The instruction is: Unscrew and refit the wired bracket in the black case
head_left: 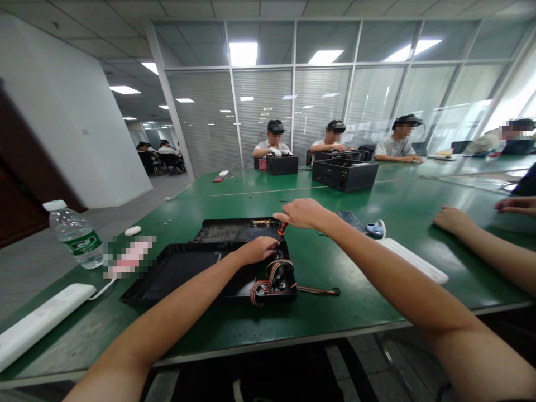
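Note:
My right hand (pixel 304 213) is closed around the top of a screwdriver (pixel 282 228) with an orange and black handle, held upright with its tip down. The tip meets the right part of a black panel (pixel 180 273), shaped like a shallow tray and lying on the table. My left hand (pixel 257 249) reaches over this panel, its fingers pinched beside the screwdriver tip; what they grip is hidden. Striped ribbon cables (pixel 274 274) loop at the panel's right end, and one runs out to a black connector (pixel 336 291). Behind it lies a second dark panel (pixel 234 231).
On the left of the green table (pixel 360 312) stand a water bottle (pixel 79 237) and a white power strip (pixel 46 321). Another white strip (pixel 412 259) lies at right, near a co-worker's hand (pixel 452 219). Black computer cases (pixel 329 174) stand farther back, where several people sit.

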Available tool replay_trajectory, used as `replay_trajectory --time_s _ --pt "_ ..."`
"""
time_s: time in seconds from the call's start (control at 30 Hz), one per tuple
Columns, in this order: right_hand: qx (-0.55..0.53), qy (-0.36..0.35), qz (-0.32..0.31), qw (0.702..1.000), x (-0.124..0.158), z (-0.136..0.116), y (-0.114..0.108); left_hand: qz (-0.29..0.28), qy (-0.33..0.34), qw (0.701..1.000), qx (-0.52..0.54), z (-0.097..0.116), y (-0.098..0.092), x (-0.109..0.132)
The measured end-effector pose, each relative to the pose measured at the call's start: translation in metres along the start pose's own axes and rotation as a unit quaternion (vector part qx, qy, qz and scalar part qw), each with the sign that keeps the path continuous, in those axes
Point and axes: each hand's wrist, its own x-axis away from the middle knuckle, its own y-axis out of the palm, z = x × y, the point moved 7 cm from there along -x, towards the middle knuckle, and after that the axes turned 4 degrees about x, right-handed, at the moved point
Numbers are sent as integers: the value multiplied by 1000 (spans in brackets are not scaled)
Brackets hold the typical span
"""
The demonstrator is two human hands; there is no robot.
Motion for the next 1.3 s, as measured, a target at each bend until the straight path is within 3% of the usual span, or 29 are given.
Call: replay_trajectory --time_s 0.17,0.3,0.4,0.43,0.47,0.57,0.63,0.67,0.73,0.8,0.87,0.93,1.0,1.07,1.1,1.17,1.3 --pt "-55 -47 -36 997 0 -7 6 -6 3 1000 -4 2 0 -1" --pt "-46 29 71 996 4 17 8 -2 6 1000 -14 1 -3 1" --pt "-211 65 150 964 17 51 28 3 2 1000 -15 1 -5 2" --pt "-299 95 183 932 24 67 39 4 -1 1000 -15 2 -6 2" --pt "-398 146 219 879 32 87 52 4 -5 1000 -17 2 -7 1" --pt "-662 278 270 641 52 126 103 7 0 1000 -23 6 -16 -1" --pt "-757 293 264 520 54 130 123 15 7 999 -30 7 -30 -1" --pt "-787 282 256 486 52 127 127 15 8 999 -37 6 -37 1" --pt "-824 243 229 459 44 116 125 -13 -1 998 -64 0 -47 9" --pt "-836 188 180 483 35 97 118 -62 -25 992 -108 -9 -49 23" --pt "-808 129 122 562 30 73 109 -90 -60 982 -158 -18 -48 41" --pt "-716 70 95 688 30 49 96 -85 -77 976 -186 -22 -48 58" --pt "-553 7 102 827 36 21 79 -64 -66 978 -189 -21 -50 69" --pt "-355 -60 108 927 48 -15 64 -32 -53 980 -190 -20 -58 75" --pt "-265 -96 90 955 56 -36 61 -15 -54 979 -195 -23 -65 76" --pt "-130 -167 63 975 74 -75 59 6 -69 976 -205 -33 -77 73" --pt "8 -305 51 951 109 -132 65 -46 -116 978 -170 -70 -81 59"
